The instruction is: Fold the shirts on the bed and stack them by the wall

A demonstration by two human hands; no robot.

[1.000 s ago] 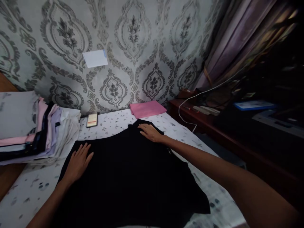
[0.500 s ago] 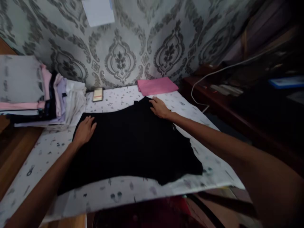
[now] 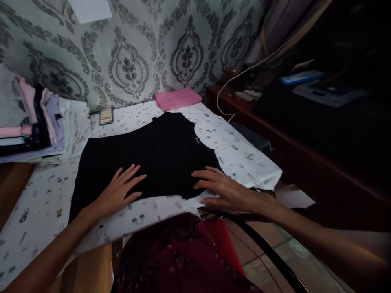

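A black shirt [image 3: 146, 154] lies spread flat on the white patterned cloth [image 3: 241, 158] that covers the table. A small pale mark shows on the shirt near its right edge. My left hand [image 3: 120, 191] rests on the lower part of the shirt, fingers spread and flat. Over the shirt's lower right corner is my right hand [image 3: 221, 187], its fingers stretched out and apart, the thumb by the table's near edge. Neither hand grips anything.
Folded clothes [image 3: 39, 122] are stacked at the left. A folded pink cloth [image 3: 179, 99] and a small pale card-like item [image 3: 106, 116] lie by the wallpapered wall. A dark red desk [image 3: 305, 162] with a white cable [image 3: 224, 87] stands at the right. A black curved bar [image 3: 269, 248] is near my lap.
Both hands have moved from the shirt's far edge toward me, to its near part. The shirt's right side lies smoother. My view has turned to the right.
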